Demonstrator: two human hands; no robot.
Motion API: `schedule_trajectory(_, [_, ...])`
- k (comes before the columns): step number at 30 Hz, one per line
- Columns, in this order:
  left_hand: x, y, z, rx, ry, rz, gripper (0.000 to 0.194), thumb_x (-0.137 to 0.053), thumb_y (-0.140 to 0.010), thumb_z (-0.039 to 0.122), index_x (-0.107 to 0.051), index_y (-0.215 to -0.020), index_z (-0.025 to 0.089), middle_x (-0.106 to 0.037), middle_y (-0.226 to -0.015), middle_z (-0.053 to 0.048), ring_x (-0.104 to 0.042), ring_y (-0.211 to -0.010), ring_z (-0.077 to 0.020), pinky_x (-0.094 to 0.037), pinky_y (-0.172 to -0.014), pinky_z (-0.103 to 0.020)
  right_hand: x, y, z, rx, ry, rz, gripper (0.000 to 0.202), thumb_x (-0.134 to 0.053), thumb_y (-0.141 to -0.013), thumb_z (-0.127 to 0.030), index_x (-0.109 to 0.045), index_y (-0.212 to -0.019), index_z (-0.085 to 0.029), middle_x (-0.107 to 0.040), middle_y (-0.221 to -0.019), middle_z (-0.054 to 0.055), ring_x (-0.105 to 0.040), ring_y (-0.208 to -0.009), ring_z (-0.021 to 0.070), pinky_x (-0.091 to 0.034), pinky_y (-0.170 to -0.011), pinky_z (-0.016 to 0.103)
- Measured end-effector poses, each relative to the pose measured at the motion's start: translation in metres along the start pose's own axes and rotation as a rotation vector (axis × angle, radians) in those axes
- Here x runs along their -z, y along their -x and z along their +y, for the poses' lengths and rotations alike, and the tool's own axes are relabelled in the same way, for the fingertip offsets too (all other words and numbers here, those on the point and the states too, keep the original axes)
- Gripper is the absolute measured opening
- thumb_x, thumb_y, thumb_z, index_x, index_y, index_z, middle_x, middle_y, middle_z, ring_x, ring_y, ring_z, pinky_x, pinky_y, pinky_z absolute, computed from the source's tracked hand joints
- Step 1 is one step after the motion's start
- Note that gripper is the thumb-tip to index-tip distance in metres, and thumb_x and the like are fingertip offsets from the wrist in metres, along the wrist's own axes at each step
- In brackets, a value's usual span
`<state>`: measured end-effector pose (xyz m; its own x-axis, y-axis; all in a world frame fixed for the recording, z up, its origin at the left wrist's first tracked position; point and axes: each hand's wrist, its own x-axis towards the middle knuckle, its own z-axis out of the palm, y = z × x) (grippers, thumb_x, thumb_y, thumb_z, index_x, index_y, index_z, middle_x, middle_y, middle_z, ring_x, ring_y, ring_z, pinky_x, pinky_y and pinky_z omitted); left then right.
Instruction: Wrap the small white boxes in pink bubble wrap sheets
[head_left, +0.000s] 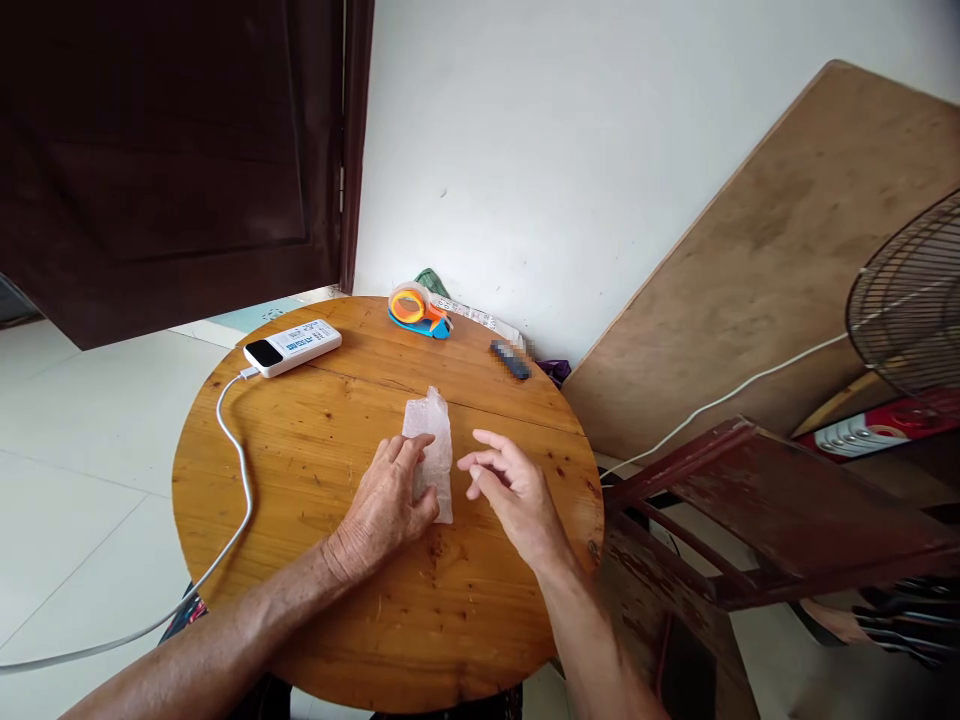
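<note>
A translucent piece of bubble wrap (440, 435) lies lengthwise on the round wooden table (300, 500), its far end slightly raised and crumpled. My left hand (390, 495) rests on its left side with thumb and fingers apart, covering part of the sheet. Just right of the sheet, my right hand (510, 487) hovers with loosely curled, separated fingers and nothing in them. Whether anything lies inside the wrap cannot be made out.
A white power bank (304, 345) with a white cable (244, 460) sits at the left. Along the back are an orange-and-blue tape dispenser (418, 310) and a dark, partly blurred object (511, 362). A wooden chair (750, 510) and a fan (911, 300) stand right.
</note>
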<state>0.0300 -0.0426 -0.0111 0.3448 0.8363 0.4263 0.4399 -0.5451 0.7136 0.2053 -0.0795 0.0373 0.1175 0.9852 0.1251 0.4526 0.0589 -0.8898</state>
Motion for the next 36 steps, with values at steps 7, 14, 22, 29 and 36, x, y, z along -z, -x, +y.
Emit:
schedule_trajectory(7, [0.001,0.002,0.002,-0.005,0.020,-0.023,0.065,-0.055,-0.075,0.011,-0.041,-0.138,0.021,-0.060,-0.105,-0.007,-0.056,-0.098,-0.0242,-0.052,-0.090,-0.044,-0.014,-0.013,0.011,0.178,0.148,-0.069,0.041,-0.050,-0.089,-0.018,-0.059,-0.129,-0.022,-0.076,-0.097,0.004,-0.070,-0.091,0.0189,-0.054,-0.086,0.034])
schedule_trajectory(14, [0.002,0.002,0.004,-0.083,-0.020,-0.027,0.054,-0.053,-0.073,0.007,-0.058,-0.124,0.024,-0.053,-0.121,-0.010,-0.057,-0.103,-0.0239,-0.056,-0.089,-0.042,-0.012,-0.022,0.018,0.233,0.144,-0.010,0.038,-0.052,-0.087,-0.018,-0.065,-0.122,-0.023,-0.076,-0.104,0.005,-0.069,-0.097,0.0200,-0.055,-0.093,0.038])
schedule_trajectory(22, [-0.001,0.003,0.002,-0.116,-0.021,0.008,0.042,-0.054,-0.073,0.005,-0.062,-0.112,0.019,-0.053,-0.114,-0.011,-0.057,-0.093,-0.0220,-0.057,-0.081,-0.039,-0.002,-0.051,0.025,-0.404,-0.166,-0.009,0.037,-0.067,-0.074,-0.028,-0.063,-0.108,-0.015,-0.073,-0.081,0.006,-0.068,-0.058,0.0176,-0.038,-0.031,0.020])
schedule_trajectory(29, [0.002,0.001,0.003,-0.111,0.055,-0.043,0.048,-0.052,-0.072,0.005,-0.058,-0.117,0.019,-0.053,-0.117,-0.012,-0.058,-0.099,-0.0231,-0.056,-0.086,-0.040,-0.016,-0.067,0.022,-0.419,-0.319,-0.136,0.033,-0.072,-0.067,-0.045,-0.061,-0.082,-0.017,-0.048,-0.047,-0.009,-0.036,-0.037,0.0061,-0.023,-0.030,0.016])
schedule_trajectory(36, [0.005,-0.001,0.005,-0.079,0.070,-0.091,0.059,-0.051,-0.072,0.006,-0.052,-0.129,0.019,-0.058,-0.121,-0.012,-0.055,-0.108,-0.0274,-0.052,-0.095,-0.047,-0.006,-0.074,0.020,-0.378,-0.234,-0.168,0.036,-0.074,-0.065,-0.050,-0.058,-0.072,-0.019,-0.042,-0.049,-0.009,-0.031,-0.040,0.0056,-0.014,-0.036,0.018])
